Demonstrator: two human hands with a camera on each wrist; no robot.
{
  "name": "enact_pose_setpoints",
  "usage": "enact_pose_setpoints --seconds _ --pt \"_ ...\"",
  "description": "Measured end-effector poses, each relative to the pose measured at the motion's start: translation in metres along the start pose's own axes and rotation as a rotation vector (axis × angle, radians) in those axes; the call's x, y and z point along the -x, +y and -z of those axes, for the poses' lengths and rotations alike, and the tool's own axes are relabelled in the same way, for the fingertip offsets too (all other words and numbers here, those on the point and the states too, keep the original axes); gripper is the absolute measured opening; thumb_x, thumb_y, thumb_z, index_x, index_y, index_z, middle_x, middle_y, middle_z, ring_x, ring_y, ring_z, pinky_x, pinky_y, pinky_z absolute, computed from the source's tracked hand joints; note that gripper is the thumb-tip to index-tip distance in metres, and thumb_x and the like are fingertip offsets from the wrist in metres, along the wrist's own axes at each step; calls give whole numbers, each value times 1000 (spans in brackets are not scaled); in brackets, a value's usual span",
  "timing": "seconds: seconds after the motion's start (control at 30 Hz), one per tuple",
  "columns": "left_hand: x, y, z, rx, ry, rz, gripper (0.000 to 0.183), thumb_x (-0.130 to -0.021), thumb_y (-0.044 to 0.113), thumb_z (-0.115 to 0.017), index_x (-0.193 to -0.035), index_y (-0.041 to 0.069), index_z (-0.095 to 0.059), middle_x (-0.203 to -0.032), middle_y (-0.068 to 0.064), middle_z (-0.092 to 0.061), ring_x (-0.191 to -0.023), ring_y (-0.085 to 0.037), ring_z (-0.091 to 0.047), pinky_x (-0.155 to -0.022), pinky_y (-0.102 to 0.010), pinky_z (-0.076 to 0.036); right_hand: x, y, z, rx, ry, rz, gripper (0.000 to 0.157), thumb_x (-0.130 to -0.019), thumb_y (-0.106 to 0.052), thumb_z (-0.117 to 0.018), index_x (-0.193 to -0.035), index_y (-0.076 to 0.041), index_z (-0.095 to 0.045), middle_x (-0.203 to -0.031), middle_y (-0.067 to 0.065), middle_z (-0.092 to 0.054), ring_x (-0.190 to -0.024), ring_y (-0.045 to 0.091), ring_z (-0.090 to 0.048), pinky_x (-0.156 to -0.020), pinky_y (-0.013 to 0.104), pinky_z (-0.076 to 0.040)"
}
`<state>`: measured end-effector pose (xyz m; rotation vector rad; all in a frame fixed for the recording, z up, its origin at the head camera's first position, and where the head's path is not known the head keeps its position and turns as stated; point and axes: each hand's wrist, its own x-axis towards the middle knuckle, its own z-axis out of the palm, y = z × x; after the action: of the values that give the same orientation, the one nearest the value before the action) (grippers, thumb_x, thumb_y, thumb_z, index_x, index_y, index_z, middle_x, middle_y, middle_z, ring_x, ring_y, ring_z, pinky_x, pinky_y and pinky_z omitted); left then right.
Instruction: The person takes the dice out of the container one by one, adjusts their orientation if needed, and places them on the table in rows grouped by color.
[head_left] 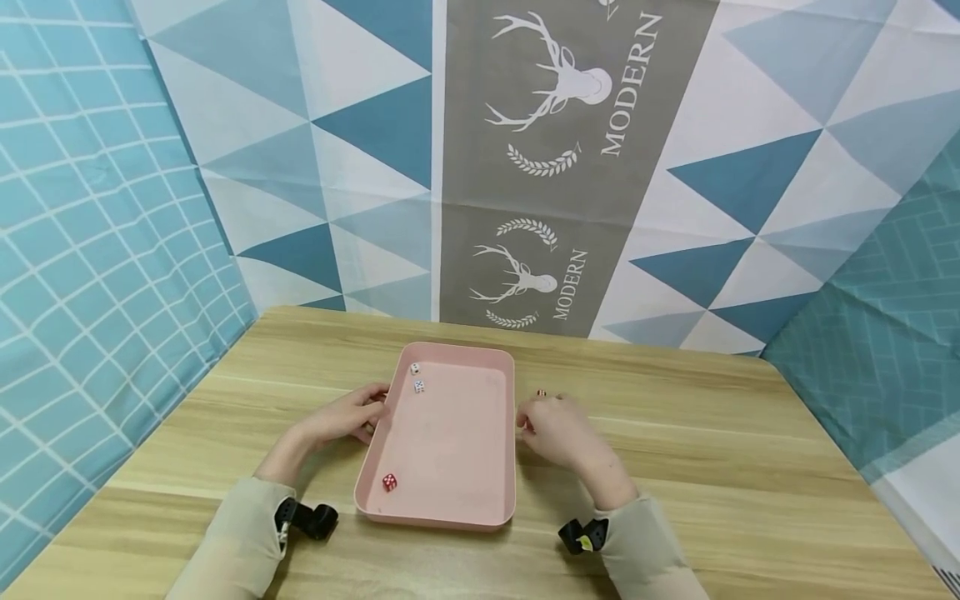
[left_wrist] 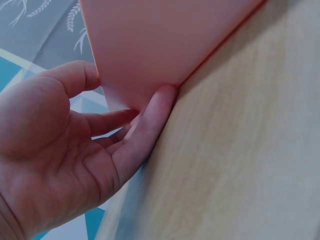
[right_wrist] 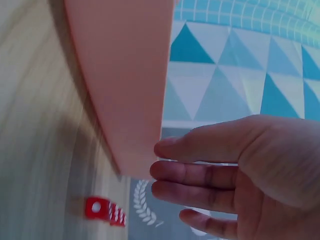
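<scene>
Pink tray: resting, round-cornered, on wood-grained surface
Left fingers: standing apart, touching the tray's outer wall
Right fingers: hovering slightly apart beside the opposite wall
Red dice: lying nearby

Red dice, right grip near pink tray

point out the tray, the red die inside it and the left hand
tray [head_left: 452, 442]: head view, bare middle of its floor
red die [head_left: 389, 482]: head view, its visible middle
left hand [head_left: 347, 417]: head view, middle of the hand
</scene>
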<state>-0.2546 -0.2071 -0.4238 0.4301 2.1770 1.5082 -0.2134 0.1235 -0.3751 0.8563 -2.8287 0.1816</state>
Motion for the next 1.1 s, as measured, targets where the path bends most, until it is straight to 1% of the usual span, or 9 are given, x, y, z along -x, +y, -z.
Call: enact_pose_setpoints --seconds 0.13,0.27,0.33,0.4,0.5,0.53,0.8,0.97,1.1 --pt "0 1 0 6 0 -2 53 -93 16 -42 -137 -6 -24 -114 -24 -49 -85 -20 -58 -69 -36 -53 0 -12 2 6 57 45 5 -76 -10 -63 -80 -13 -66 -74 -4 -61 -71 13 -57 -76 41 -43" --pt "0 2 0 5 4 1 54 -93 16 -42 -138 -6 -23 -115 -25 -49 -85 -21 -58 -69 -37 -53 1 -25 6 -1 72 74 6 -76 -11 -66 -82 -14 -65 -75 -5 -61 -69 11 -56 -79 43 -41" --pt "0 3 0 6 5 0 54 -93 16 -42 -138 -6 -23 -115 -25 -49 -85 -21 -58 -70 -37 -54 1 -32 7 13 57 78 7 -77 -14 -67 -83 -16 -65 -77 -6 -60 -71 11 -56 -80 44 -41" --pt "1 3 0 7 4 1 53 -93 16 -41 -138 -6 -23 -113 -25 -49 -84 -20 -58 -69 -37 -54 -1 -39 7 15 25 92 8 -79 -15 -67 -86 -17 -66 -81 -6 -61 -74 12 -56 -78 40 -41" --pt "1 3 1 6 0 -1 53 -94 16 -41 -138 -6 -22 -112 -25 -50 -84 -20 -58 -70 -37 -54 -4 -50 4 23 -18 121 10 -80 -18 -67 -90 -18 -66 -86 -7 -61 -80 12 -58 -80 35 -42" --pt "1 3 1 4 0 -2 53 -94 16 -40 -138 -6 -22 -112 -25 -49 -84 -20 -58 -70 -37 -54 -5 -53 3 21 -26 140 10 -80 -17 -67 -90 -17 -66 -87 -7 -62 -82 11 -58 -79 32 -43" --pt "1 -2 1 -1 -2 -8 53 -95 17 -41 -138 -6 -22 -112 -25 -49 -84 -21 -59 -70 -37 -54 -13 -78 -9 107 -68 219 12 -81 -24 -66 -93 -20 -67 -88 -10 -63 -83 6 -58 -74 26 -41" --pt "1 -1 1 1 -2 -9 53 -95 18 -41 -138 -6 -22 -111 -25 -50 -84 -21 -59 -70 -37 -54 -18 -93 -12 110 -94 248 15 -82 -25 -64 -96 -22 -67 -92 -12 -63 -85 3 -58 -74 24 -40" --pt "0 0 1 1 -8 -14 52 -95 17 -40 -137 -6 -23 -110 -24 -50 -85 -21 -59 -70 -37 -54 -21 -102 -13 76 -135 283 23 -85 -25 -61 -107 -24 -64 -100 -12 -63 -93 2 -58 -76 24 -41"
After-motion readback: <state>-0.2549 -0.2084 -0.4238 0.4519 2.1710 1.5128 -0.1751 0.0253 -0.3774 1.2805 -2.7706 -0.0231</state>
